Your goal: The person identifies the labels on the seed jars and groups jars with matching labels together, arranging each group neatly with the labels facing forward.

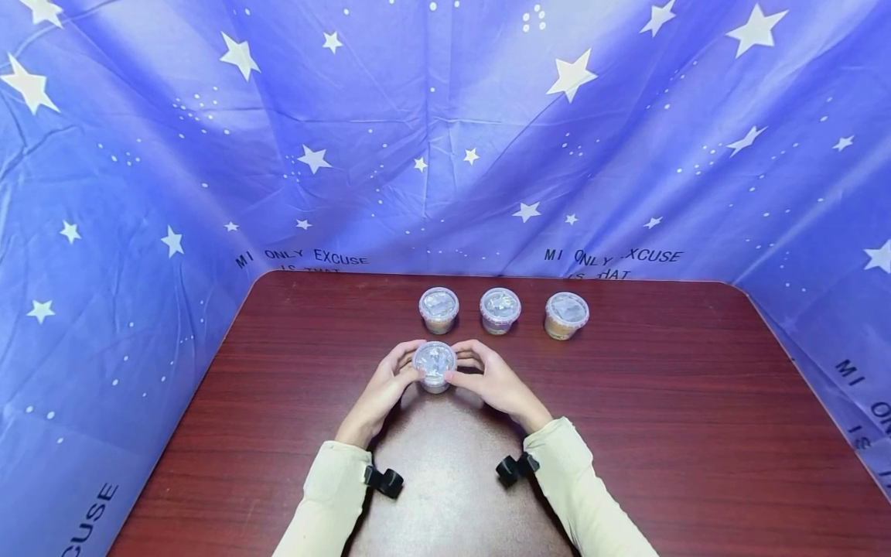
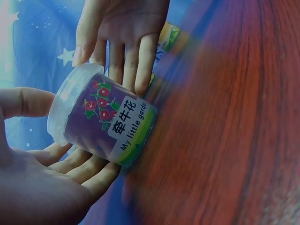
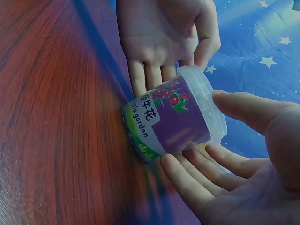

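A small plastic cup with a clear lid is held between both hands near the middle of the table. Its purple label bears red flowers and the words "My little garden". From the left side, my left hand grips it, thumb at the lid's rim and fingers along the wall. My right hand holds the opposite side the same way, its thumb against the clear lid. The cup stands upright in the head view, its base close over the tabletop.
Three similar lidded cups stand in a row behind the hands: a left one, a middle one and a right one. The dark red wooden table reaches back to a blue star-patterned curtain, which also hangs at both sides.
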Demonstrator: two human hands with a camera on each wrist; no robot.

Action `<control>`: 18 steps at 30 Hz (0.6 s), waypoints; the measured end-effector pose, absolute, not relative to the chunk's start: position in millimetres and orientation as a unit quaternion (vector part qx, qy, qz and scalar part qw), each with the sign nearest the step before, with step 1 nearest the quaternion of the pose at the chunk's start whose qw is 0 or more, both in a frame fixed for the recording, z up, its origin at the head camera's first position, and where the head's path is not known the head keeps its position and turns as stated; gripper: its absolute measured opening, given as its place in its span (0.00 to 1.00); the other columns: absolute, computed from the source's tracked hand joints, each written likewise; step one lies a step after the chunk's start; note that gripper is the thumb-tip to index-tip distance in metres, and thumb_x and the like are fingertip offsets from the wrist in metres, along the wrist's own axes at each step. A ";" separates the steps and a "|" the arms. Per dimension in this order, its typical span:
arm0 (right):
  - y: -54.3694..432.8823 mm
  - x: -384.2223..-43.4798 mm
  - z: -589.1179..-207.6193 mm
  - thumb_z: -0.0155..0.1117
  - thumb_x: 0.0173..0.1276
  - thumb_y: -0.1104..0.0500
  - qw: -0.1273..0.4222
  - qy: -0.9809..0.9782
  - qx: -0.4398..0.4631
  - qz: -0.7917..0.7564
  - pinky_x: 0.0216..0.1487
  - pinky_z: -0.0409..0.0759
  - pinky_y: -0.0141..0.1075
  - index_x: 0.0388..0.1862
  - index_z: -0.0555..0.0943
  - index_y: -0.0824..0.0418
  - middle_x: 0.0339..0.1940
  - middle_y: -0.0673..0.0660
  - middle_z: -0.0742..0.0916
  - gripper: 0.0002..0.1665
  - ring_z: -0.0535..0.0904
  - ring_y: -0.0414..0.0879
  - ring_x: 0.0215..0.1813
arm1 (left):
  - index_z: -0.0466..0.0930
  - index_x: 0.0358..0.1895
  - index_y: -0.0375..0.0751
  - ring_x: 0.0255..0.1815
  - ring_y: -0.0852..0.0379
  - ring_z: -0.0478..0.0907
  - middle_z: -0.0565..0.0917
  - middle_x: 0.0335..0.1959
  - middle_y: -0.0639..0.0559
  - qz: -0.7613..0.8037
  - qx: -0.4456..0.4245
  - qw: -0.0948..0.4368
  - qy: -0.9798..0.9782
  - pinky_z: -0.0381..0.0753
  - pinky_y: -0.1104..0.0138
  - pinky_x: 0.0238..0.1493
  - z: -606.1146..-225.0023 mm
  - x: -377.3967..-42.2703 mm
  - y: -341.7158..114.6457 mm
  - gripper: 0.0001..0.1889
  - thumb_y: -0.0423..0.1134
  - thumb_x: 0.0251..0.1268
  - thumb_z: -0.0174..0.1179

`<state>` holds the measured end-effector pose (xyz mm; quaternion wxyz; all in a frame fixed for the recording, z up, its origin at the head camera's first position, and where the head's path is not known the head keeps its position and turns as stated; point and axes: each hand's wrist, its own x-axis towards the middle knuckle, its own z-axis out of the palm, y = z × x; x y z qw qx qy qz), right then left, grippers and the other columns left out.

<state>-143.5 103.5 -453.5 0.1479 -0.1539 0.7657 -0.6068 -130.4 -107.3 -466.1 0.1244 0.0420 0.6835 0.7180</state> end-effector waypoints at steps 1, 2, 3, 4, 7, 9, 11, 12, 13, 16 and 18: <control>103.5 -143.4 -453.7 0.67 0.67 0.63 0.149 0.764 -0.154 -0.608 0.59 0.79 0.41 0.61 0.72 0.68 0.59 0.67 0.81 0.26 0.77 0.59 0.63 | 0.63 0.70 0.33 0.66 0.48 0.70 0.73 0.67 0.36 0.718 0.043 0.124 0.683 0.70 0.68 0.62 -466.6 -130.5 -107.3 0.29 0.29 0.64 0.53; 103.4 -143.4 -453.8 0.68 0.67 0.62 0.150 0.763 -0.154 -0.610 0.60 0.79 0.41 0.61 0.72 0.68 0.59 0.67 0.81 0.26 0.77 0.59 0.64 | 0.64 0.70 0.33 0.66 0.48 0.69 0.73 0.67 0.36 0.719 0.043 0.124 0.683 0.70 0.68 0.62 -466.8 -130.6 -107.1 0.29 0.28 0.64 0.53; 103.5 -143.3 -454.1 0.67 0.67 0.62 0.150 0.763 -0.155 -0.610 0.60 0.79 0.42 0.61 0.72 0.68 0.59 0.67 0.81 0.26 0.77 0.59 0.64 | 0.64 0.70 0.33 0.67 0.48 0.69 0.73 0.67 0.36 0.719 0.043 0.124 0.683 0.70 0.68 0.62 -467.2 -130.6 -107.3 0.29 0.28 0.64 0.53; 103.6 -143.1 -453.9 0.67 0.67 0.62 0.150 0.762 -0.157 -0.610 0.60 0.79 0.42 0.61 0.72 0.68 0.59 0.67 0.81 0.26 0.77 0.59 0.64 | 0.64 0.70 0.33 0.67 0.48 0.69 0.73 0.67 0.36 0.720 0.043 0.124 0.682 0.70 0.68 0.62 -467.5 -130.9 -107.3 0.29 0.28 0.64 0.53; 103.9 -142.8 -453.3 0.67 0.67 0.61 0.147 0.765 -0.160 -0.606 0.60 0.79 0.42 0.61 0.73 0.68 0.59 0.67 0.81 0.26 0.77 0.59 0.63 | 0.64 0.70 0.33 0.66 0.49 0.70 0.73 0.67 0.37 0.720 0.042 0.124 0.681 0.70 0.68 0.62 -467.7 -131.1 -107.6 0.29 0.28 0.63 0.54; 104.1 -142.8 -452.6 0.68 0.67 0.61 0.142 0.769 -0.162 -0.602 0.59 0.79 0.42 0.60 0.73 0.67 0.58 0.66 0.82 0.25 0.78 0.58 0.62 | 0.65 0.69 0.33 0.65 0.51 0.71 0.74 0.66 0.37 0.720 0.043 0.122 0.682 0.71 0.69 0.61 -467.6 -131.1 -107.8 0.29 0.28 0.63 0.54; 104.3 -142.8 -451.3 0.68 0.67 0.61 0.138 0.773 -0.165 -0.598 0.59 0.79 0.42 0.60 0.74 0.67 0.57 0.66 0.82 0.25 0.78 0.58 0.62 | 0.66 0.69 0.33 0.63 0.52 0.72 0.75 0.65 0.37 0.722 0.041 0.122 0.680 0.73 0.69 0.60 -467.4 -131.3 -108.2 0.28 0.28 0.63 0.54; 104.4 -142.9 -450.6 0.68 0.67 0.61 0.136 0.774 -0.165 -0.596 0.58 0.79 0.42 0.60 0.74 0.67 0.57 0.66 0.82 0.25 0.78 0.58 0.62 | 0.66 0.69 0.34 0.63 0.53 0.72 0.76 0.64 0.37 0.722 0.040 0.122 0.680 0.73 0.69 0.59 -467.2 -131.5 -108.4 0.28 0.28 0.63 0.54; 104.5 -142.8 -450.1 0.68 0.67 0.61 0.134 0.776 -0.165 -0.595 0.58 0.79 0.42 0.60 0.74 0.67 0.58 0.66 0.82 0.25 0.78 0.59 0.62 | 0.67 0.69 0.34 0.62 0.54 0.73 0.76 0.64 0.37 0.722 0.039 0.122 0.680 0.73 0.69 0.59 -466.8 -131.5 -108.8 0.28 0.28 0.63 0.55; 104.6 -142.6 -447.9 0.67 0.68 0.61 0.126 0.779 -0.161 -0.592 0.59 0.79 0.43 0.61 0.73 0.68 0.59 0.67 0.82 0.25 0.78 0.60 0.63 | 0.67 0.69 0.34 0.63 0.53 0.73 0.76 0.64 0.38 0.724 0.035 0.122 0.678 0.74 0.70 0.59 -465.3 -132.0 -109.9 0.28 0.29 0.64 0.56; 104.5 -143.0 -446.8 0.65 0.69 0.61 0.120 0.779 -0.157 -0.595 0.60 0.79 0.45 0.62 0.72 0.70 0.60 0.67 0.81 0.26 0.77 0.60 0.63 | 0.66 0.70 0.34 0.65 0.51 0.72 0.75 0.66 0.38 0.723 0.036 0.118 0.680 0.73 0.70 0.60 -463.2 -132.6 -110.6 0.29 0.29 0.65 0.57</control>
